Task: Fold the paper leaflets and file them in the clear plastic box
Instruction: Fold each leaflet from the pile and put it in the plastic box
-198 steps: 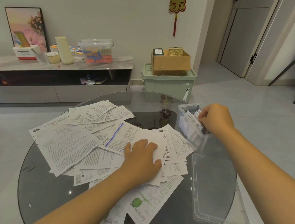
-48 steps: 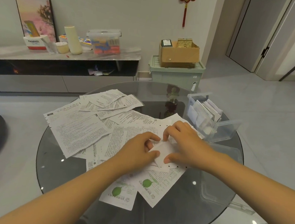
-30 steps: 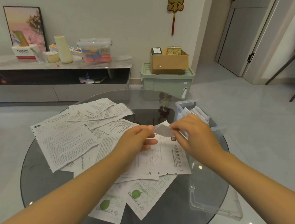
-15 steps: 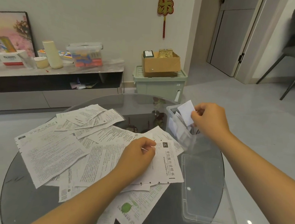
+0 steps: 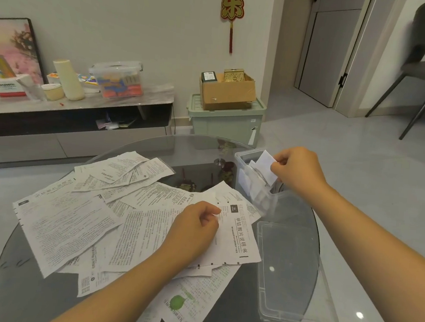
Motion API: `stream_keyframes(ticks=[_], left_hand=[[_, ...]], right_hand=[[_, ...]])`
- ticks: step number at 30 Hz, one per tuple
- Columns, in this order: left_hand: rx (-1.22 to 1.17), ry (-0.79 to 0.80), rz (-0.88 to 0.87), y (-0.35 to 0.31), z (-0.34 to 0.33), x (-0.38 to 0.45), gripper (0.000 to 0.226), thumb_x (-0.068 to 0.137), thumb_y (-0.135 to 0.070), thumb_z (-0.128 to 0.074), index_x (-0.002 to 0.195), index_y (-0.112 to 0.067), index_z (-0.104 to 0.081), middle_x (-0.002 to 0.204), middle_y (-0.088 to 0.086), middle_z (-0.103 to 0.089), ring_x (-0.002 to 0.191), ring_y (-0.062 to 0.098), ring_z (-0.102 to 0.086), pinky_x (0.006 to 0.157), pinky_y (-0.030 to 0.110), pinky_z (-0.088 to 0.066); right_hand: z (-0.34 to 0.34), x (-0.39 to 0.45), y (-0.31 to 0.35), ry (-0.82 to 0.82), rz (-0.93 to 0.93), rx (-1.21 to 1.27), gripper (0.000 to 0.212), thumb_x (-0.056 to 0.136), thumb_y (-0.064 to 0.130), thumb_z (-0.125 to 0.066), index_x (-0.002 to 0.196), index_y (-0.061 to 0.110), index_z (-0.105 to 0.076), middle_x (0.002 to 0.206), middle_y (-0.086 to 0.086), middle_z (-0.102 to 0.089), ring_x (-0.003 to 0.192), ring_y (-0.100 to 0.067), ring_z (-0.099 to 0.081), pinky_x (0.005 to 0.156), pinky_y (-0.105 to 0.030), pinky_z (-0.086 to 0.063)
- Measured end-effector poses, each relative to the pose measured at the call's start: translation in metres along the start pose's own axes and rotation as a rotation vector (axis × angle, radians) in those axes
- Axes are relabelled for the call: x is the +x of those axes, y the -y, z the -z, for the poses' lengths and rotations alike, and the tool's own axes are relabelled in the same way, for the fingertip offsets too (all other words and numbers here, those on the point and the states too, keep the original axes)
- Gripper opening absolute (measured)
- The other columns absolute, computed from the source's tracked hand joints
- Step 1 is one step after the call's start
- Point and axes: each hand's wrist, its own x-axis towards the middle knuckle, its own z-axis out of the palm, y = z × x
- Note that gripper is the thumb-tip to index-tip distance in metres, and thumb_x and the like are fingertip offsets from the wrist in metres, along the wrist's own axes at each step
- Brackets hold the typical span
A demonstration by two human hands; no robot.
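Right hand (image 5: 298, 171) hides the clear box's (image 5: 248, 184) far side.

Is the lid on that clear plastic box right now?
No: the lid lies flat on the glass table, apart from the open clear plastic box.

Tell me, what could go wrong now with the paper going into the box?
The right hand pinches the folded paper only by its edge, partway into the clear box. It might snag on the papers already standing there and bend, or spring open. The box sits close to the table edge, so a hard push could slide it off. The left hand rests on the loose sheets; dragging it might sweep some off.
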Motion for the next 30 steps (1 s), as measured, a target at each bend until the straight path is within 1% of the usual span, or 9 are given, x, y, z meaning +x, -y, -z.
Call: stream_keyframes(ticks=[3,7,13,16,18,22,25,28,30], left_hand=[[0.008,-0.003,0.001,0.000,0.000,0.000,0.019,0.096,-0.020,-0.047,0.109,-0.029,-0.058,0.114,-0.010,-0.056,0.087,-0.001,-0.051,0.068,0.005,-0.033],[0.009,-0.004,0.002,0.000,0.000,0.000,0.021,0.097,-0.019,-0.047,0.111,-0.027,-0.059,0.113,-0.011,-0.056,0.087,-0.001,-0.051,0.068,0.005,-0.033],[0.005,-0.007,0.000,0.002,0.001,0.000,0.022,0.096,-0.018,-0.047,0.111,-0.026,-0.060,0.111,-0.010,-0.058,0.087,0.001,-0.052,0.070,0.006,-0.036],[0.010,-0.006,0.004,0.002,0.001,0.000,0.022,0.096,-0.017,-0.047,0.112,-0.025,-0.060,0.112,-0.009,-0.057,0.087,0.000,-0.052,0.070,0.005,-0.035],[0.009,-0.006,0.002,0.002,0.002,0.000,0.022,0.096,-0.017,-0.047,0.112,-0.025,-0.060,0.112,-0.009,-0.057,0.087,0.000,-0.052,0.070,0.006,-0.036],[0.005,-0.009,-0.002,0.002,0.002,0.000,0.022,0.096,-0.016,-0.046,0.111,-0.025,-0.060,0.112,-0.009,-0.057,0.087,0.000,-0.052,0.070,0.006,-0.036],[0.006,-0.006,-0.002,0.001,0.001,-0.002,0.023,0.096,-0.016,-0.046,0.111,-0.025,-0.060,0.108,-0.011,-0.056,0.085,0.000,-0.052,0.068,0.006,-0.035],[0.003,-0.001,-0.004,0.002,0.002,-0.002,0.023,0.095,-0.015,-0.046,0.110,-0.025,-0.060,0.104,-0.012,-0.057,0.084,0.001,-0.052,0.067,0.006,-0.036],[0.002,0.002,-0.009,0.003,0.001,-0.002,0.023,0.095,-0.014,-0.046,0.109,-0.025,-0.060,0.102,-0.012,-0.057,0.083,0.000,-0.053,0.068,0.007,-0.036]], right_hand=[[-0.001,-0.002,0.001,0.017,0.019,-0.019,0.021,0.084,0.003,-0.052,0.092,0.002,-0.072,0.092,-0.015,-0.069,0.067,-0.024,-0.056,0.053,-0.023,-0.041],[0.002,-0.001,0.004,-0.065,0.069,0.008,0.019,0.086,0.007,-0.053,0.094,0.006,-0.070,0.078,-0.007,-0.060,0.057,-0.015,-0.049,0.048,-0.021,-0.038],[-0.004,0.002,-0.001,-0.007,-0.008,-0.053,0.018,0.082,0.004,-0.054,0.086,-0.004,-0.069,0.083,-0.017,-0.066,0.065,-0.027,-0.053,0.049,-0.023,-0.036],[-0.006,0.006,-0.004,-0.006,-0.051,-0.086,0.015,0.080,0.005,-0.054,0.072,-0.006,-0.061,0.069,-0.020,-0.060,0.061,-0.026,-0.045,0.049,-0.024,-0.031],[-0.008,0.005,-0.003,0.021,-0.055,-0.175,0.014,0.078,0.007,-0.055,0.064,0.003,-0.052,0.061,-0.012,-0.050,0.060,-0.025,-0.041,0.048,-0.023,-0.027],[-0.012,0.004,0.001,0.031,-0.052,-0.279,0.007,0.081,0.009,-0.053,0.077,0.006,-0.058,0.072,-0.010,-0.055,0.065,-0.028,-0.046,0.047,-0.021,-0.028],[-0.014,0.005,0.003,0.009,-0.059,-0.258,0.024,0.085,0.006,-0.050,0.064,0.017,-0.043,0.066,-0.006,-0.047,0.065,-0.028,-0.043,0.045,-0.023,-0.024],[-0.016,0.007,0.005,0.005,-0.050,-0.265,0.014,0.087,0.007,-0.050,0.075,0.011,-0.050,0.073,-0.009,-0.052,0.068,-0.029,-0.048,0.045,-0.022,-0.027],[-0.018,0.010,0.006,0.037,-0.033,-0.245,0.012,0.089,0.011,-0.052,0.080,0.006,-0.059,0.075,-0.012,-0.060,0.069,-0.030,-0.057,0.050,-0.024,-0.041]])
